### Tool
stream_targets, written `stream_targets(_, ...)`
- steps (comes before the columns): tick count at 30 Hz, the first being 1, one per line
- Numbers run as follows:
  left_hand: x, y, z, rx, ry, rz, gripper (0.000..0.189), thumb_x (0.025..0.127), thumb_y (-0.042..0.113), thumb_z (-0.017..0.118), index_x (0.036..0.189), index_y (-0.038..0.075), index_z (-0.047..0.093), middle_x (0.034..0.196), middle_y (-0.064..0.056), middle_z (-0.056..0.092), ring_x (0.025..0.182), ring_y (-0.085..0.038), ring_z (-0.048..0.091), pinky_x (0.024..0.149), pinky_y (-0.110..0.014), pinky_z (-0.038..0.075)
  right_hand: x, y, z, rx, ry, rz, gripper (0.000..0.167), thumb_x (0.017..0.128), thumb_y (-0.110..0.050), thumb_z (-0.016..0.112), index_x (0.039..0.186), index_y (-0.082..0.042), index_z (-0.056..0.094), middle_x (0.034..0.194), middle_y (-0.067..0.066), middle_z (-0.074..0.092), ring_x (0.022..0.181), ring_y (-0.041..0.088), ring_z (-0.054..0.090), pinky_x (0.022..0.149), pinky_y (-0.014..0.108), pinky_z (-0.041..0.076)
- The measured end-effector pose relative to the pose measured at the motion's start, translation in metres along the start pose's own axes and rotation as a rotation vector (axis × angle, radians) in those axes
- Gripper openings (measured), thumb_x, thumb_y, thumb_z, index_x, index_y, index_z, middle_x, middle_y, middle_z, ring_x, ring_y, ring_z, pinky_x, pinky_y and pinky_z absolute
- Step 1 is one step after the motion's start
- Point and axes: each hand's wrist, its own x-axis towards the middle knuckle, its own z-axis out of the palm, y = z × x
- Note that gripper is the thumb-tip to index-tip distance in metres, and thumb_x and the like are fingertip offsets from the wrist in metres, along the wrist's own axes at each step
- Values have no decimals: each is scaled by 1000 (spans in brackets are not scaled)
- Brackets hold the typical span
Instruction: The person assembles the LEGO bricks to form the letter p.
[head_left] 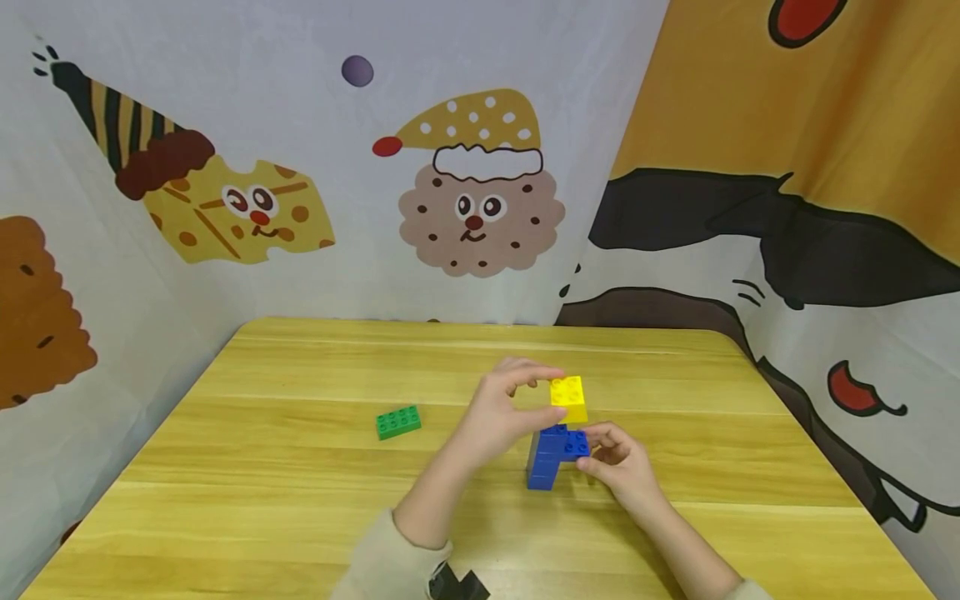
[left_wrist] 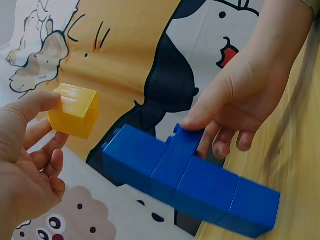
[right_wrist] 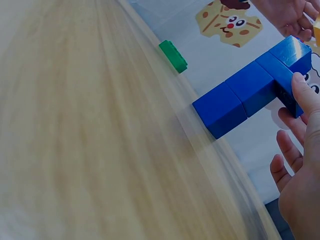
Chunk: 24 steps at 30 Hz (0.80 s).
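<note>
A yellow building brick (head_left: 567, 400) is pinched between the thumb and fingers of my left hand (head_left: 498, 410). It hangs in the air above the stack, and the left wrist view shows a gap between the two. The stack of blue bricks (head_left: 543, 468) stands upright on the table, with one longer brick near the top jutting out to the right. My right hand (head_left: 624, 468) pinches that jutting blue brick (right_wrist: 287, 96) at its outer end, thumb on one side and a finger on the other. Its remaining fingers are loosely bent.
A green brick (head_left: 398, 422) lies studs up on the wooden table (head_left: 247, 467), left of the stack. Behind the table hangs a cloth (head_left: 300, 100) printed with cartoon figures. A dark strap-like piece (head_left: 457, 583) sits at the left sleeve.
</note>
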Motion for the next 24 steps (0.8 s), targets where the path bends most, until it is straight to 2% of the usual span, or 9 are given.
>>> stream_targets(8,5,1,15,-35,-11,36,35,81,17,78,115,16,70,112,13,63,104,-15,48,84,-37,41,0,1,0,27,1,-21,33,80,16,65,105,-4,63,89,-3,70,69,14,60,55,26,48)
stream_targets(13,7,0,22,-3,-11,38,35,80,17,79,115,18,71,112,13,63,101,-13,48,81,-34,42,0,2,0,15,19,-23,35,79,17,66,105,-7,65,88,-4,70,67,13,59,53,27,48)
stream_targets(20,8,-7,28,29,-31,40,36,80,17,79,115,18,70,114,13,63,101,-9,47,82,-32,42,-1,0,0,-52,48,4,51,79,13,68,111,-25,65,89,-6,69,72,12,57,58,24,48)
stream_targets(24,9,-11,30,30,-42,43,36,80,19,79,116,18,70,114,13,63,104,-14,49,83,-31,42,-1,-1,1,-69,59,21,53,78,12,69,113,-28,64,87,-6,69,72,12,57,59,24,47)
